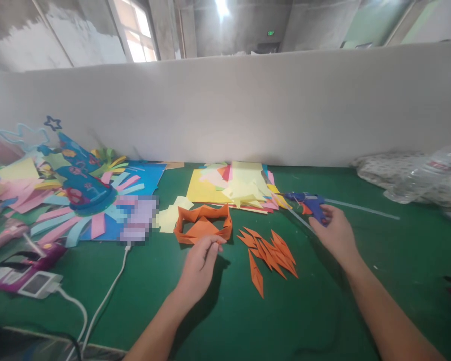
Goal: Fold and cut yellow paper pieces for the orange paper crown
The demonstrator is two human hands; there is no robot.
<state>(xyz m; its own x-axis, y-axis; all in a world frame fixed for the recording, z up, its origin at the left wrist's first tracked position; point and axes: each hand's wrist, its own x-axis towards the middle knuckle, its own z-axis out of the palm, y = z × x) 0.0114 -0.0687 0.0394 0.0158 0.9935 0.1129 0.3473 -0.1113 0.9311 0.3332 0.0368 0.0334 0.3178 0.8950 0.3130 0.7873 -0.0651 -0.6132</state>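
My left hand (202,261) is closed in a pinch at the near edge of an orange folded-paper ring (181,231), which stands on the green table; the fingertips partly cover that edge. A flat orange square (206,228) shows inside the ring. On the right, my right hand (336,231) is closed around the handle of a blue hot glue gun (316,204), whose nozzle points left toward the paper stack. A clear glue stick (361,206) sticks out of its back. Between my hands lie several pointed orange folded-paper pieces (272,253).
Coloured paper sheets (199,185) are stacked behind the ring. A decorated blue cone hat (84,180) stands at left among paper strips, near a blurred phone-like object (137,220) with a white cable (110,286). A power strip (33,283) lies front left, a plastic bottle (428,170) far right.
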